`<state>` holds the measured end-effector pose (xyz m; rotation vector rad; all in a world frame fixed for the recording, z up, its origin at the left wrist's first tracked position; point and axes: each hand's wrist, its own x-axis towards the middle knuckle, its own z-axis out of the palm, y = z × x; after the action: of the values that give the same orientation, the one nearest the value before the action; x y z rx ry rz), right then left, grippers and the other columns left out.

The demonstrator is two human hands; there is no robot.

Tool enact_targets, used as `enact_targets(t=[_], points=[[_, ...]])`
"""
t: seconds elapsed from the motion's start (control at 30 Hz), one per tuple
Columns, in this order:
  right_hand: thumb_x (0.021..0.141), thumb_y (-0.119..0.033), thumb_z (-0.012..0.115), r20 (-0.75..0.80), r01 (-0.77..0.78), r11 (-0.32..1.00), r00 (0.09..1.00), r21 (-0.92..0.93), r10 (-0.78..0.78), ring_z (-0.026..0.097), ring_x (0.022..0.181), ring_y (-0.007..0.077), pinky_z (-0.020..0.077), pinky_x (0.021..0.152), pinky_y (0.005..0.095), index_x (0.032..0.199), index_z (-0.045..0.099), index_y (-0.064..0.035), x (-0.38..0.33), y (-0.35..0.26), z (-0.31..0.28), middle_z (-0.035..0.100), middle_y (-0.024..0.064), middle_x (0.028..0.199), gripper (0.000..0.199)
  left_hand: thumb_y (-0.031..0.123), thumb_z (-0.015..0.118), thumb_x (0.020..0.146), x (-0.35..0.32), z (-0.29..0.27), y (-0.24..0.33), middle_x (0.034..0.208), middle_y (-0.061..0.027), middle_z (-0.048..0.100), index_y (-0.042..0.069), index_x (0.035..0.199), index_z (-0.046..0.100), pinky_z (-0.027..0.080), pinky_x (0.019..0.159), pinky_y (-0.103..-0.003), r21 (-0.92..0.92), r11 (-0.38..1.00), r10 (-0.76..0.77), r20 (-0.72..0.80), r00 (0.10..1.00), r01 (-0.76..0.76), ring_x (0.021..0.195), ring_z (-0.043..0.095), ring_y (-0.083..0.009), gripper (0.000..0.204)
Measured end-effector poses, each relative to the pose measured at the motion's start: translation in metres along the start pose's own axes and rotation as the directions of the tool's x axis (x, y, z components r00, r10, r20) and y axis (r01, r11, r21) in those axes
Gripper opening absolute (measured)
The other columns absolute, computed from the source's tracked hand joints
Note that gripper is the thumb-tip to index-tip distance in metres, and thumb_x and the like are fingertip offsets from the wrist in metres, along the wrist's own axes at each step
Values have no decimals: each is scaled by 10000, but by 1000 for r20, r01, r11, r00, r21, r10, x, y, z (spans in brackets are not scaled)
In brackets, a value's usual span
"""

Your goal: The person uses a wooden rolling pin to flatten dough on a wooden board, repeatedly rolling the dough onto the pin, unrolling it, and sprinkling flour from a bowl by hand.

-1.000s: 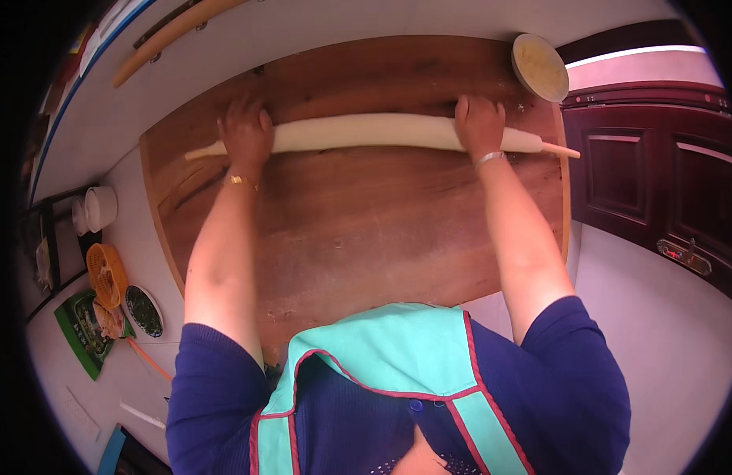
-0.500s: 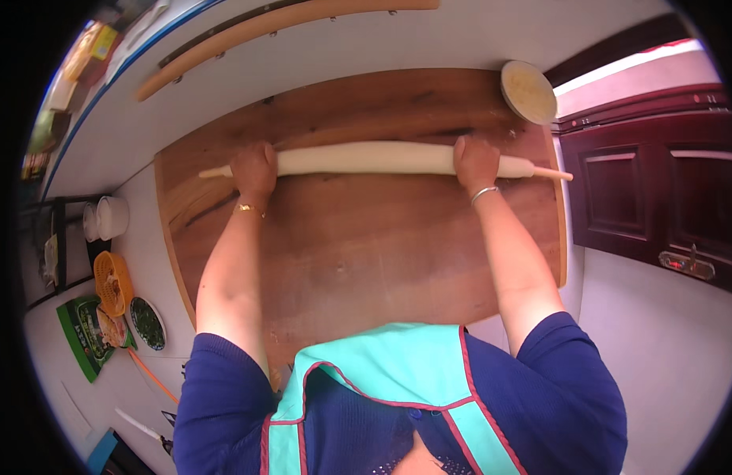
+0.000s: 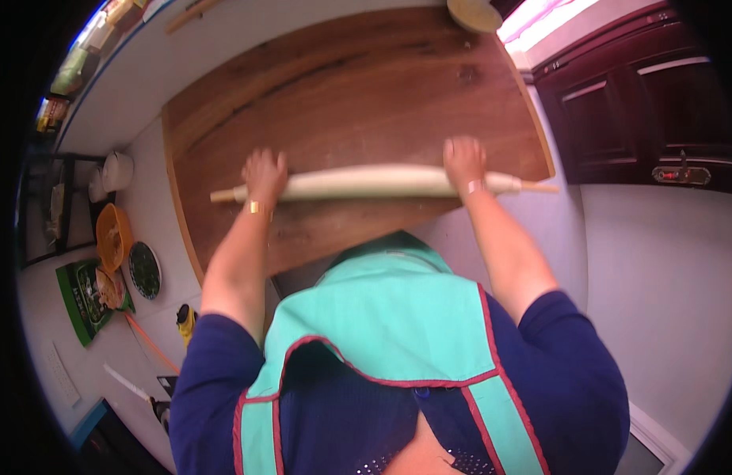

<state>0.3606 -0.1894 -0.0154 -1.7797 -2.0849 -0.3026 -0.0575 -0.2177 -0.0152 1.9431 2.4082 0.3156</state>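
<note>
A long pale roll of dough (image 3: pixel 366 182) lies across the wooden board, wrapped around a rolling pin. The thin wooden ends of the rolling pin (image 3: pixel 540 188) stick out at both sides. My left hand (image 3: pixel 264 174) lies over the roll near its left end, palm down. Its fingers reach past the roll onto the far side, thumb apart. My right hand (image 3: pixel 466 161) rests in the same way near the right end, fingers pointing away from me. Neither hand wraps around the pin. The undersides of both palms are hidden.
The wooden board (image 3: pixel 342 95) has a light bowl (image 3: pixel 474 14) at its far right corner. To the left are an orange basket (image 3: pixel 114 237), a plate of greens (image 3: pixel 145 270), a green bag (image 3: pixel 81 305) and white containers (image 3: pixel 117 170). A dark red door (image 3: pixel 627 111) stands at right.
Both hands have drawn the dough-wrapped pin toward me, nearer the board's front edge. Their fingers, earlier curled over the roll, now extend past it. The view has also shifted and tilted.
</note>
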Motion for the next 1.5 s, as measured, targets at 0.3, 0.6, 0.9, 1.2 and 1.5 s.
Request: enact_targets(t=[0.3,0.6,0.9,1.2,1.5], points=[[865,-354,558,-2,165,966,986,198,-168,489,1234,289,338,1028,524,1145,625,-109,15,-110,20,603,64,1221,378,305,527,927,-2,14,97,1312,-54,578,151,1228,607,323,1062,-515,-80,924,354,-194,915,-374,1257,480,-269,348],[915,-312,512,-33,110,985,994,134,-107,468,1272,241,297,1078,514,1088,659,-124,33,-53,28,593,55,1274,295,298,476,950,15,25,69,1272,-49,590,146,1187,619,267,1085,-574,-42,967,239,-201,950,-252,1288,456,-290,315],[878,-260,537,170,10,997,985,74,-23,558,1130,225,339,1020,510,1063,671,-137,177,-33,63,663,23,1075,259,288,490,929,168,28,49,1232,-54,602,149,1146,638,259,1074,-596,-104,961,223,-265,938,-258,1226,489,-292,297],[875,-248,540,153,14,1000,988,-14,-12,592,958,245,378,946,488,857,663,-152,235,6,117,665,42,942,157,295,492,930,241,61,15,1102,-64,646,146,1033,667,328,1022,-571,104,965,262,-316,912,-241,1116,549,-303,252],[869,-211,519,-13,60,994,998,88,-59,607,729,307,450,697,441,707,667,-141,268,-20,125,619,67,703,231,268,502,918,276,53,48,923,-96,663,119,842,661,467,770,-451,18,970,241,-209,948,-242,892,607,-314,231]])
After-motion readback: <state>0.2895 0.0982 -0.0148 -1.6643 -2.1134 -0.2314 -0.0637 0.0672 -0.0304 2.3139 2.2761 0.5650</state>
